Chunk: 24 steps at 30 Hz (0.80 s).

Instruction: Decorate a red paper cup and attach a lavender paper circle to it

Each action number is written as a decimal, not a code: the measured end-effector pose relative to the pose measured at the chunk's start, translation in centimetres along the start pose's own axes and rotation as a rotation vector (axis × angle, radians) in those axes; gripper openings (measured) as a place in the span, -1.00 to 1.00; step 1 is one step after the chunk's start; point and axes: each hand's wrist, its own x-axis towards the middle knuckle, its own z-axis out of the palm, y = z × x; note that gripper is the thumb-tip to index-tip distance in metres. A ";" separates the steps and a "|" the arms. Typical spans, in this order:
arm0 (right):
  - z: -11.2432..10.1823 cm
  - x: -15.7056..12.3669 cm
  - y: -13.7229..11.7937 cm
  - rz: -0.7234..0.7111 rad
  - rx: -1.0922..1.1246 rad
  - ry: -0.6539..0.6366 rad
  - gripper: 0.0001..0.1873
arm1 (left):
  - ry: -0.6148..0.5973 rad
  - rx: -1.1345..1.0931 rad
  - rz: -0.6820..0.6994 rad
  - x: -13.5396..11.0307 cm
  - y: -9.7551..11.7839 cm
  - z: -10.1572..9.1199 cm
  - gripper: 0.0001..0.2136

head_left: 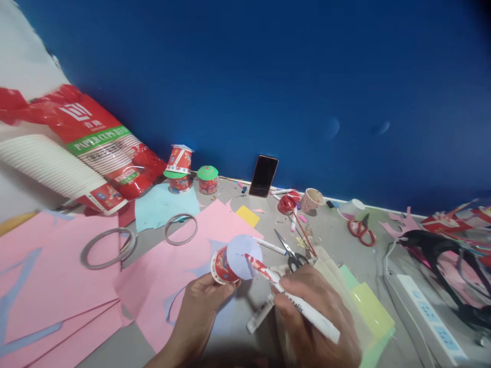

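My left hand [201,309] is closed round a small red patterned paper cup [221,266], tilted on its side. A pale lilac paper disc [240,245] covers the cup's end that faces right. My right hand [324,317] grips a white acrylic marker [307,312] whose front part is smeared red. The marker's red tip is at the disc, where a small red mark shows; whether tip and paper touch I cannot tell. Below the marker lies a short white cylinder [260,314], partly hidden. Black-handled scissors [291,251] lie just beyond my right hand.
Pink paper sheets [76,276] and grey tape rings [181,229] lie left. Decorated cups [207,180] stand behind, beside a bag of paper cups [103,138]. A phone [263,176] leans against the blue wall. Red scissors [361,232] and a power strip [429,317] are at right.
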 end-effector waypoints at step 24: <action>-0.3 0.2 -0.1 0.027 -0.026 -0.021 -0.94 | 0.010 -0.006 0.034 0.1 -0.1 0.2 -0.56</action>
